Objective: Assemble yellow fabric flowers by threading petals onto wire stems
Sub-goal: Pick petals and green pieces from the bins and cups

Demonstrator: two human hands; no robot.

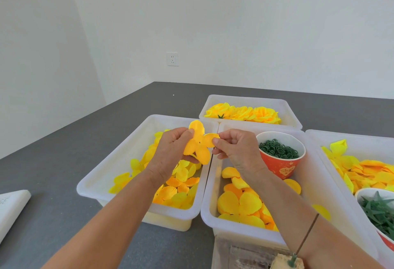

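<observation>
While my left hand (170,149) pinches the petal piece (199,142) at its upper lobe and my right hand (236,147) nips the right-hand lobe, it hangs between both grips, above the left bin (119,157); soft, featherweight, apt to fray, so I'd hold near the centre hole; bin rims sit below, open air above.

A: How many bins and cups appear?

B: 4 white bins: 1 below the held petal piece (199,144), the left bin (119,162); 1 right of it, the middle bin (210,204); 1 beyond, the far bin (292,115); 1 far right, the right bin (319,147).

A: And cups?

B: 2 red cups: ring cup (283,167), leaf cup (383,241). Hands: 2, the left hand (170,151) and right hand (238,149). Loose petals: too many to count.
</observation>
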